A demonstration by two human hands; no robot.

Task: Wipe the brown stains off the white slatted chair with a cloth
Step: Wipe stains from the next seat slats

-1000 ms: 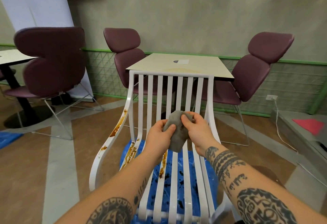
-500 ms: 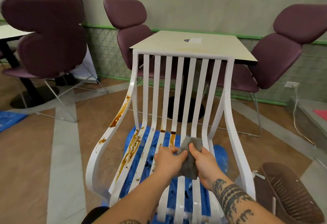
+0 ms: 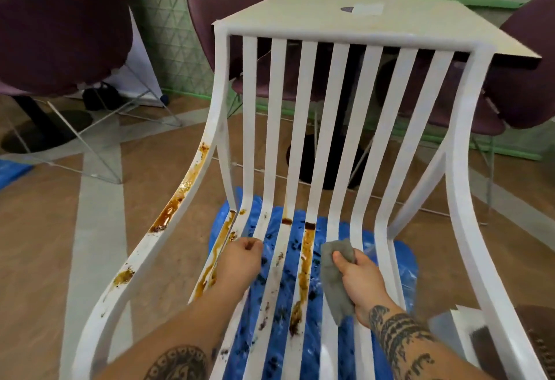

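Observation:
The white slatted chair [image 3: 336,115] fills the middle of the view. Brown stains [image 3: 305,262] run down its seat slats, and more streak the left armrest [image 3: 177,199]. My right hand [image 3: 359,276] grips a grey cloth [image 3: 335,277] over a slat on the right half of the seat. My left hand [image 3: 240,262] is curled into a loose fist above the left seat slats, holding nothing.
A blue plastic sheet [image 3: 402,262] lies on the floor under the chair. A beige table [image 3: 390,19] stands right behind the chair back. Maroon chairs sit at the left [image 3: 60,19] and right [image 3: 522,85]. A brown object [image 3: 534,346] lies at the lower right.
My left hand has let go of the cloth and moved left; my right hand alone holds it now. The view has dropped closer to the seat.

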